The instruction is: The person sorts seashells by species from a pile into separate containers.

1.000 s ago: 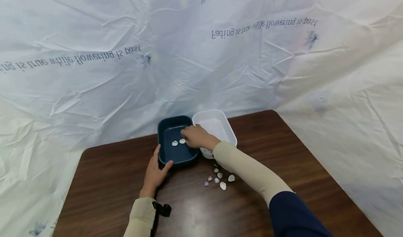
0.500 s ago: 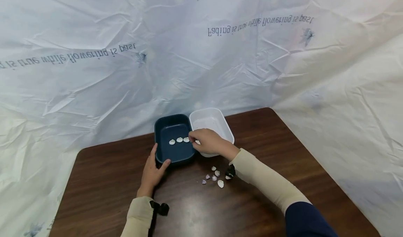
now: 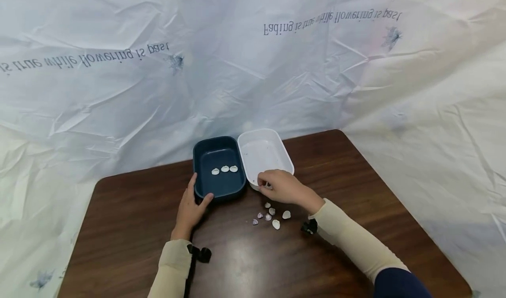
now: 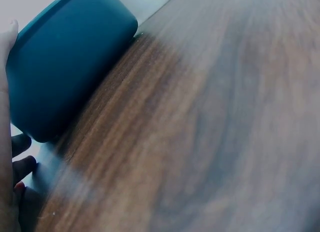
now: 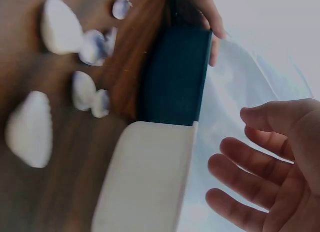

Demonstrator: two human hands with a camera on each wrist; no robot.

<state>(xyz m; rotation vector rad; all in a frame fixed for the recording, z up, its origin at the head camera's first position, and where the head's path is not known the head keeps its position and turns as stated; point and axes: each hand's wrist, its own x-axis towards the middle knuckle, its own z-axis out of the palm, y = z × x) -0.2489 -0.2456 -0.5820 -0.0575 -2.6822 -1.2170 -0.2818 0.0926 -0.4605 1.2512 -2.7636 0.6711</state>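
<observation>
My left hand (image 3: 189,212) rests against the near left corner of a dark blue tray (image 3: 219,186), its thumb and forefinger spread along the outside. Three white seashells (image 3: 225,168) lie in a row inside that tray. A white tray (image 3: 265,153) stands close against its right side. Over the near end of the white tray is my right hand (image 3: 282,186), and in the right wrist view its fingers (image 5: 245,154) are loosely bent with nothing between them. Several loose seashells (image 3: 276,224), white and purplish, are scattered on the table in front of the trays.
The brown wooden table (image 3: 237,263) has its back edge just behind both trays. A pale printed sheet (image 3: 221,69) hangs behind the table. Small dark specks show in the white tray.
My right hand has let go of a third shell in the blue tray and drawn back right, over the white tray's near end. The left hand has stayed at the blue tray.
</observation>
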